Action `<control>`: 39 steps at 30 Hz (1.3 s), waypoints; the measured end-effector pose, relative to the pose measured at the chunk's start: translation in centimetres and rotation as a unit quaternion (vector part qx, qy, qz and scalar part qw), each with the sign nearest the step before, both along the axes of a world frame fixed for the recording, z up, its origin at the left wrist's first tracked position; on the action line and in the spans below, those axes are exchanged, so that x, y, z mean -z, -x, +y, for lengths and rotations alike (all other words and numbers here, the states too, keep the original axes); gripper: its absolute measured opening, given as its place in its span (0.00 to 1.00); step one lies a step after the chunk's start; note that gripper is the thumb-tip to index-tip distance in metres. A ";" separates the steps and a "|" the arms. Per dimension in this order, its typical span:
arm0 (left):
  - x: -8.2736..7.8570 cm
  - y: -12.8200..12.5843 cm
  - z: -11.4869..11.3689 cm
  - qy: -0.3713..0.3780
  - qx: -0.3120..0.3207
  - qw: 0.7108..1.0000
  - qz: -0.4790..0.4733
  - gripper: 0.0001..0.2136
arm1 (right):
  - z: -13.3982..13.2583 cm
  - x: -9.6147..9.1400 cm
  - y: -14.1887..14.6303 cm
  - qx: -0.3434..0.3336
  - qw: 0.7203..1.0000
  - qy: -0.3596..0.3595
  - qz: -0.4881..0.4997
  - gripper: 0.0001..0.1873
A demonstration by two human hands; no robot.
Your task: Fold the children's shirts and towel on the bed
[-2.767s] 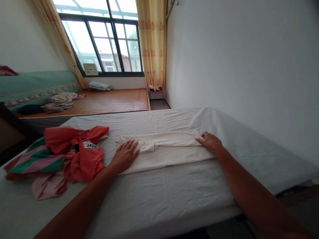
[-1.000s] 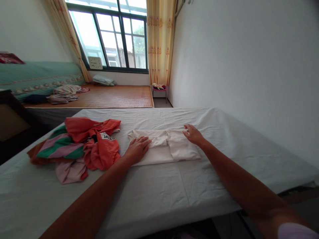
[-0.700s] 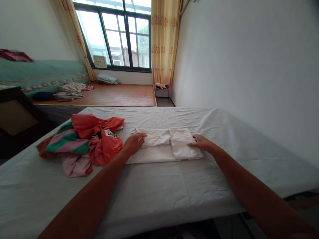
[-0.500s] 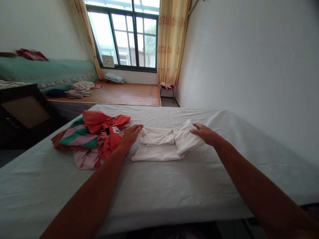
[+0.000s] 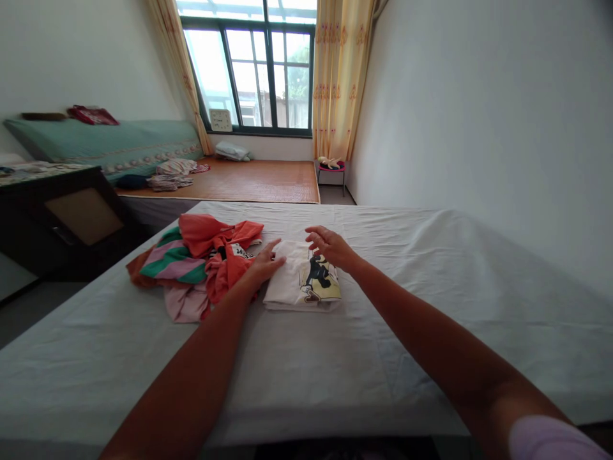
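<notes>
A white T-shirt (image 5: 297, 287) lies folded into a small rectangle on the white bed sheet (image 5: 421, 268), its black and yellow cartoon print facing up. My left hand (image 5: 265, 262) rests on the shirt's left edge with fingers stretched out. My right hand (image 5: 328, 246) hovers over the shirt's far right corner, fingers spread and slightly curled, holding nothing. Just left of the folded shirt sits a crumpled pile of clothes (image 5: 191, 265): orange, green-and-pink striped, and pale pink pieces.
A white wall (image 5: 479, 108) runs along the bed's right side. Beyond the bed is a wooden platform (image 5: 249, 182) with more clothes (image 5: 175, 176), a window with yellow curtains (image 5: 340, 76), and a small pink stool (image 5: 331, 167). A dark cabinet (image 5: 71, 217) stands at left.
The long white garment has been folded in twice from the right, ending as a small rectangle with the print on top. My right hand let go and lifted; the view shifted left.
</notes>
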State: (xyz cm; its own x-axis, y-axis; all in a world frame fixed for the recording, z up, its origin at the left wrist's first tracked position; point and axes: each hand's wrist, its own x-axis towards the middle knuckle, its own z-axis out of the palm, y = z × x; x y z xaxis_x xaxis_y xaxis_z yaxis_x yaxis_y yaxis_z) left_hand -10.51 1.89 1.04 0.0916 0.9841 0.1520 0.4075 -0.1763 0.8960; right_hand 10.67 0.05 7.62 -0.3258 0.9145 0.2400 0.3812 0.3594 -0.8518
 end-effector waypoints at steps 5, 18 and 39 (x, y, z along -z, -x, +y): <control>0.3 -0.3 0.2 -0.063 0.048 0.985 0.156 0.24 | -2.9 2.9 -1.5 -0.125 0.946 -0.175 -0.240 0.25; 0.6 -2.9 -1.4 -0.150 0.102 0.901 0.395 0.23 | -0.4 6.8 -3.5 0.004 0.944 -0.144 -0.297 0.26; 2.1 -2.7 -0.5 -0.138 0.082 0.902 0.401 0.26 | -1.5 5.5 -6.5 -0.017 0.935 0.326 0.137 0.23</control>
